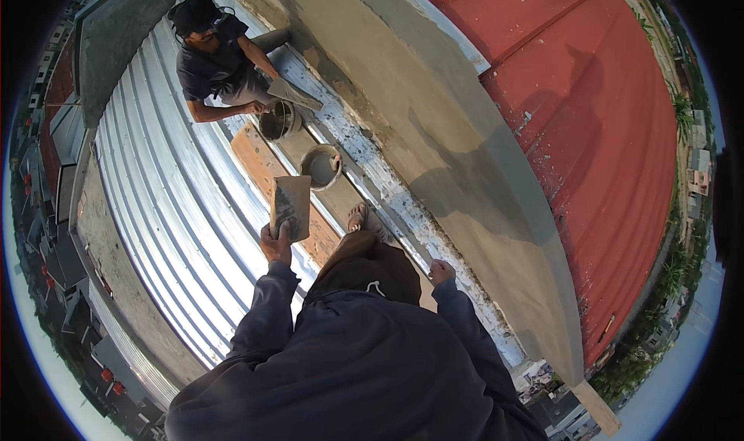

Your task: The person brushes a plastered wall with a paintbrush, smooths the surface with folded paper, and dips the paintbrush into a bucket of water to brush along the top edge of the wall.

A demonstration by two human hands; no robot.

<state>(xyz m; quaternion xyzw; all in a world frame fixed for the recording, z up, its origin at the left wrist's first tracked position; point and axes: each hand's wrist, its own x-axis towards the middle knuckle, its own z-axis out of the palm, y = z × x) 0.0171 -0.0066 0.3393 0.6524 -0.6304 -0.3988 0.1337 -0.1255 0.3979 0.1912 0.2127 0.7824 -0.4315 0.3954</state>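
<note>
My left hand (277,244) grips the near end of a flat rectangular mortar board (300,197), with the thumb lying over its face. Grey mortar (285,207) is smeared on part of the board. Beyond it stands a round bucket (320,167) with grey mortar and what looks like a handle at its rim. My right hand (442,271) is closed, low beside the speckled ledge along the wall; whatever it holds, if anything, is hidden. My bare foot (357,217) rests near the bucket.
A co-worker (221,65) in dark clothes sits ahead, holding a board (294,94) beside another bucket (280,121). Ribbed metal roofing (178,177) slopes at left. A plastered wall (465,170) runs along the right, with red roofing (573,92) beyond. A wooden plank (260,162) lies near the buckets.
</note>
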